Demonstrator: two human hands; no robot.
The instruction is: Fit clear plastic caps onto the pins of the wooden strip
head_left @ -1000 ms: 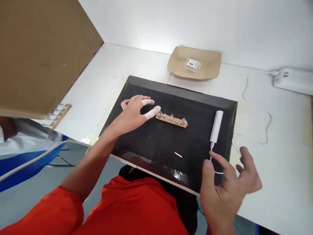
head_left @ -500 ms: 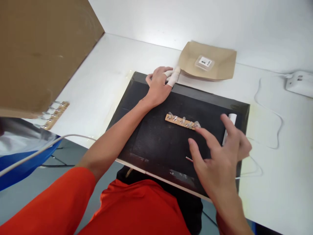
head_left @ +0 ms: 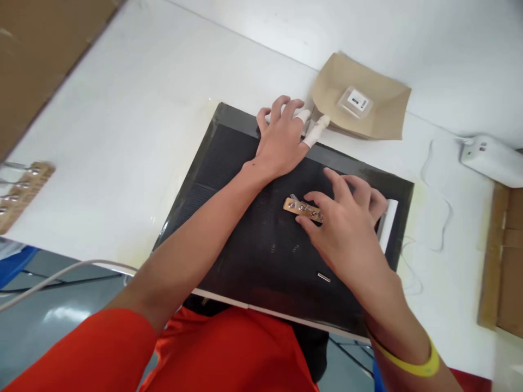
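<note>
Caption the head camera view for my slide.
Right hand touches tan metal-studded strip on black rectangular mat; left hand beside brown paper tray.

Small tan wood strip (head_left: 297, 206) w/ row of metal studs, flat on black mat (head_left: 245, 239) approx centre, long axis left-right, right end under fingers (head_left: 322, 197). Tan paper tray (head_left: 386, 120) upright on desk (head_left: 134, 120), just beyond mat's far edge, holds small clear labelled box (head_left: 354, 102).

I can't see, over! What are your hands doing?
Left hand open at paper tray edge. Right hand on brown strip, on black mat. Pin loose nearby.
</note>
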